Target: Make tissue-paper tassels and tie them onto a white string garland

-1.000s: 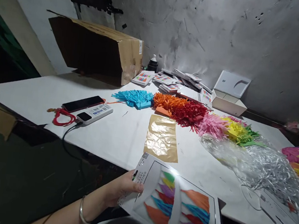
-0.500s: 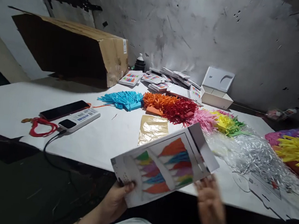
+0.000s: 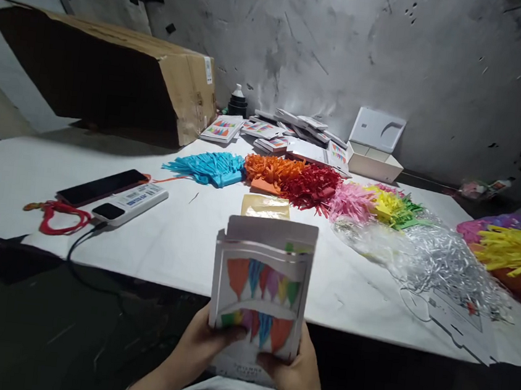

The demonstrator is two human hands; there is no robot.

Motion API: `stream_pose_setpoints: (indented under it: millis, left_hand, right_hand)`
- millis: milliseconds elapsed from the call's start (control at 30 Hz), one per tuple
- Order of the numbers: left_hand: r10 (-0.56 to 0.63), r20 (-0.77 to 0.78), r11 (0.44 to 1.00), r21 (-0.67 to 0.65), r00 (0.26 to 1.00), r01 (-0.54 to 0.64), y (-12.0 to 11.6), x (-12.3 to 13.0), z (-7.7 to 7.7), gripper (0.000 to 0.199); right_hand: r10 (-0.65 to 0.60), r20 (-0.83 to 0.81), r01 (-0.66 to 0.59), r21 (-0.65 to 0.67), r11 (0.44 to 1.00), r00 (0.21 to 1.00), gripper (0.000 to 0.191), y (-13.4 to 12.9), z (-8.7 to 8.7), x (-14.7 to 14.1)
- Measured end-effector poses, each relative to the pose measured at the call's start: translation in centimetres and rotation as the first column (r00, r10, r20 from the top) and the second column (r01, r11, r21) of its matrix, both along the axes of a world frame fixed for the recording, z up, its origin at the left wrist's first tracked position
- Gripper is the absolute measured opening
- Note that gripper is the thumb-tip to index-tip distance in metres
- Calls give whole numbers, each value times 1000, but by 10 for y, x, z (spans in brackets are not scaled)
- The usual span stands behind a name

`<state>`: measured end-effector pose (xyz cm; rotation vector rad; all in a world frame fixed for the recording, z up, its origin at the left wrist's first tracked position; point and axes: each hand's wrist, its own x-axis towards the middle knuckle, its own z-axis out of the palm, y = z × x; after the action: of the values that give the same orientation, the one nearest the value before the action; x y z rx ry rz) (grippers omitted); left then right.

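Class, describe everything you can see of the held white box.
The white box, seemingly glossy card, shows two rows of orange, blue, red, purple, yellow and green tassels; lettering near its bottom is upside down. Its top end appears open, a flap raised. It stands roughly upright by the near edge of the table, left hand and right hand gripping its lower sides.

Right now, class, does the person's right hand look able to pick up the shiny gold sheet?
Probably not without letting go first: the right hand and left hand both hold the printed tassel-garland box, which also stands before the shiny gold sheet, hiding its near part.
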<state>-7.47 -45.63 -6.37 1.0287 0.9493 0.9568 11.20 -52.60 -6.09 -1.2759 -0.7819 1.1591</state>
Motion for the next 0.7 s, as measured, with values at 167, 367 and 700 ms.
stream_pose_setpoints:
  millis: [167,367,700]
  left_hand:
    - [-90,-66,987,131,994,98,-9,1,-9,35]
    - [-201,31,977,78,979,198,-10,-8,-21,66]
    - [51,-102,985,168,993,-34,6,-1,-9,75]
  right_hand:
    - [-38,-11,37,-53,998,999,54,0,-14,-9]
    - [-30,-24,30,-21,999,999,52,2,-31,-7]
    - [-178,74,161,188,969,981,78,9,-20,2]
